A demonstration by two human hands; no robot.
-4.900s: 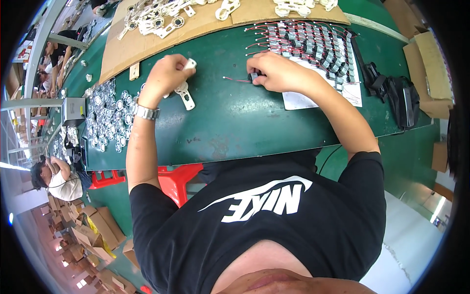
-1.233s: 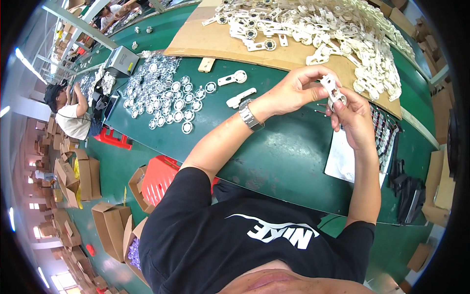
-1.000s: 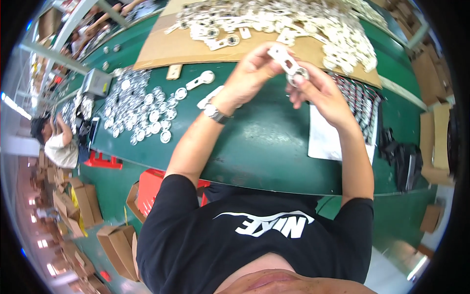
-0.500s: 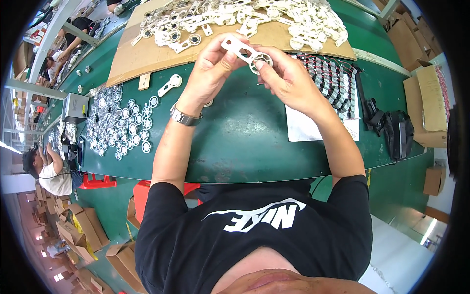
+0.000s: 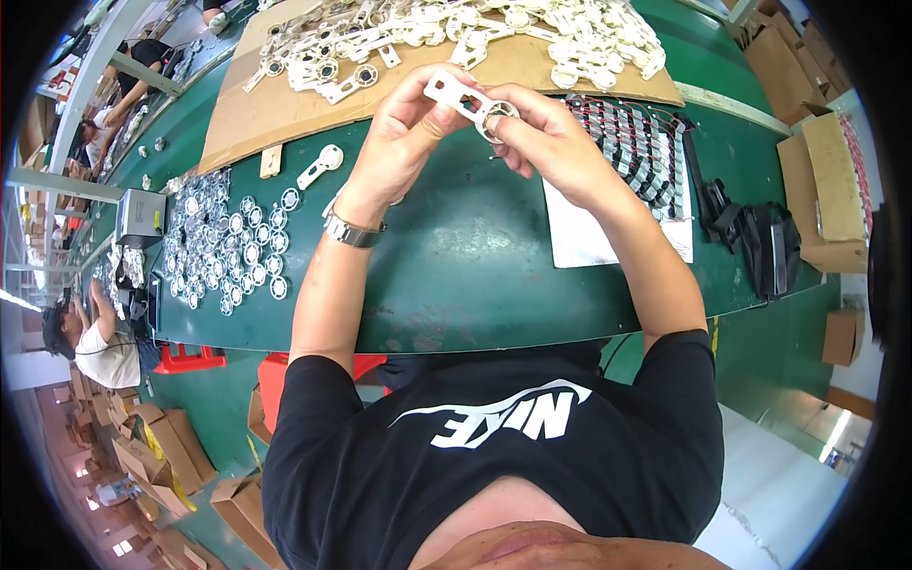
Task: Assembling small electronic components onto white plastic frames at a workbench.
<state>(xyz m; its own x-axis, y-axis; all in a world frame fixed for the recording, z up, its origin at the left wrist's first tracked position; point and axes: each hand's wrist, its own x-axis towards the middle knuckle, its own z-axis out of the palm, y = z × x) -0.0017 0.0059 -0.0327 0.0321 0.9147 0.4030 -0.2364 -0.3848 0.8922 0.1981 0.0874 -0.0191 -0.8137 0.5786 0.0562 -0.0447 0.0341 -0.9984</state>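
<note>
White arm-shaped part (image 5: 456, 95) held up at upper centre of the frame, above the table (image 5: 475, 256), tilted, its ring end lower and to the right.

Grip: both hands clamped on it. Left hand (image 5: 399, 133) pinches the squared end, thumb at the near edge; right hand (image 5: 551, 138) takes the ring end, thumb across the ring's face, fingers curled behind. Whether anything else sits behind the ring, cannot tell.

Handling, by judgement: light, stiff moulded plastic; smooth faces, so a dry pinch could slide. Narrow rails beside the long middle slot look the weakest spot for twisting. Sound holds: the solid squared end and the outer rim of the ring.

Shape: flat bar, squarish opening near the tip, longer slot midway, round spoked-looking ring at the far end. Matt off-white.

Around: a heap of similar pale parts (image 5: 608, 47) on a cardboard sheet (image 5: 228, 123), brown and fibrous, top of frame. One loose white part (image 5: 320, 165) left of the left hand, rounded head up. Glossy, silvery wheel-like discs (image 5: 228, 247) scattered at left. Right of the right hand, rows of small metal-and-black cylinders (image 5: 646, 171) with thin red leads, on a smooth white sheet (image 5: 579, 237). Table top green, glossy, scuffed near the front edge.
</note>
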